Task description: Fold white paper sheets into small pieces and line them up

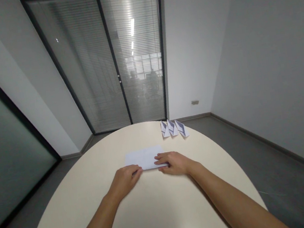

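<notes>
A white sheet of paper (144, 157), folded to a flat rectangle, lies on the cream oval table (94, 189) in front of me. My left hand (126, 179) rests at its near left corner, fingers curled with the tips at the paper's near edge. My right hand (173, 163) lies on the paper's near right corner, fingers stretched flat and pressing it down. Three small folded paper shapes (173, 128) stand in a row at the table's far edge, beyond my right hand.
Behind the table stands a glass door with closed blinds (114, 59). Grey floor (257, 145) runs around the table. A glass partition (0, 156) is on the left and a plain white wall on the right.
</notes>
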Available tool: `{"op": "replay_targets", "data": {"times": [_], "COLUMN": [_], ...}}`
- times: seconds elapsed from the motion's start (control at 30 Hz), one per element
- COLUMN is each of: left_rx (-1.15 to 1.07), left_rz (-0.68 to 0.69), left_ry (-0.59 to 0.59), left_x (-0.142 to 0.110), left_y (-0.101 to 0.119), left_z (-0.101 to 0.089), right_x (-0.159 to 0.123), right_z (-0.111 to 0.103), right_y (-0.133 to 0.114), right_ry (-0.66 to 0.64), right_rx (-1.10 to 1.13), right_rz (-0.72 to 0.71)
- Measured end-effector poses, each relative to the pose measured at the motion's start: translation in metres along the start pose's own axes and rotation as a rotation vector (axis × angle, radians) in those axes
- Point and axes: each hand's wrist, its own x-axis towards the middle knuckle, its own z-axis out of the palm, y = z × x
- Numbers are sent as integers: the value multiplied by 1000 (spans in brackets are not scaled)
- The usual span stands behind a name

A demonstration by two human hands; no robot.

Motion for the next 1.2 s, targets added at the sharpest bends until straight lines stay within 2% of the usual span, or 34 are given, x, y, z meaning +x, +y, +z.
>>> {"op": "replay_targets", "data": {"times": [0.2, 0.37, 0.5, 0.7, 0.8, 0.93, 1.2], "left_rx": [7, -59, -119, -400, -536, -678, -730], "left_rz": [-81, -60, -73, -265, -357, -414, -502], "left_ry": [18, 73, 165, 324, 407, 520, 636], "left_x": [-1, -4, -5, 0, 3, 7, 11], "left_y": [2, 0, -7, -10, -7, -6, -8], "left_z": [-7, -8, -1, 2, 1, 4, 13], "right_x": [1, 2, 2, 5, 7, 8, 16], "right_z": [4, 3, 6, 14, 17, 19, 20], "right_y": [9, 14, 22, 31, 31, 29, 16], "right_ry": [135, 217, 257, 348, 357, 344, 497], "right_rx": [113, 196, 259, 470, 601, 709, 820], "right_rz": [97, 166, 224, 255, 239, 192, 232]}}
